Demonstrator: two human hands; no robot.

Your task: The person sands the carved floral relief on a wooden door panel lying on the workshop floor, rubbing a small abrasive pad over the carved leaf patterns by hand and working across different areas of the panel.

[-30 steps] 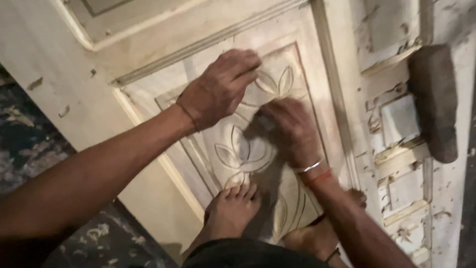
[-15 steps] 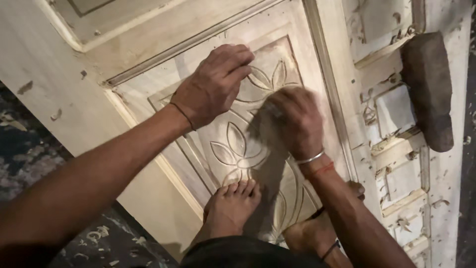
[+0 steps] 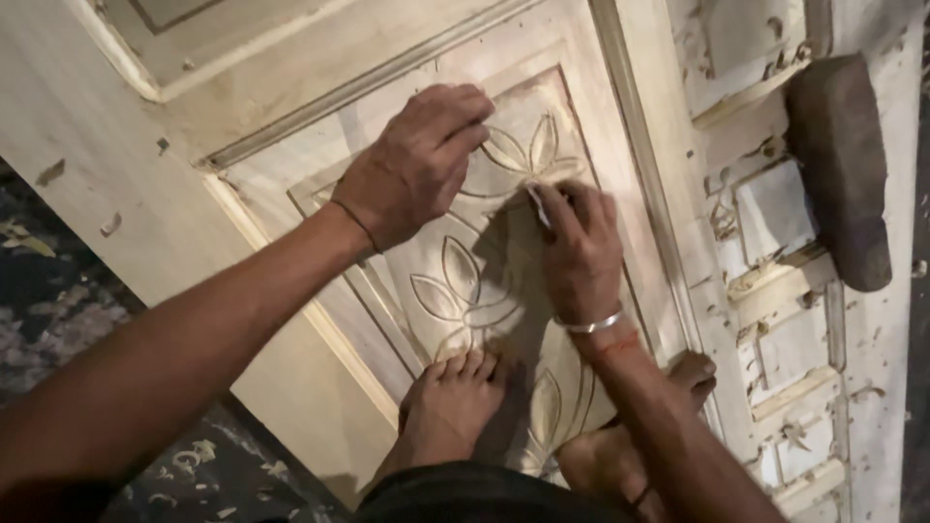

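Your left hand [image 3: 417,165] lies flat, fingers together, pressed on the pale carved door panel [image 3: 484,261] beside a leaf motif. Your right hand [image 3: 579,254], just right of it, pinches a small thin tool [image 3: 536,201] against the carving. A dark wooden mallet [image 3: 839,167] rests far right; your bare feet [image 3: 448,412] stand on the panel's near end.

A dark floor [image 3: 107,329] strewn with pale wood chips [image 3: 189,460] lies at left, in dim, warm light.
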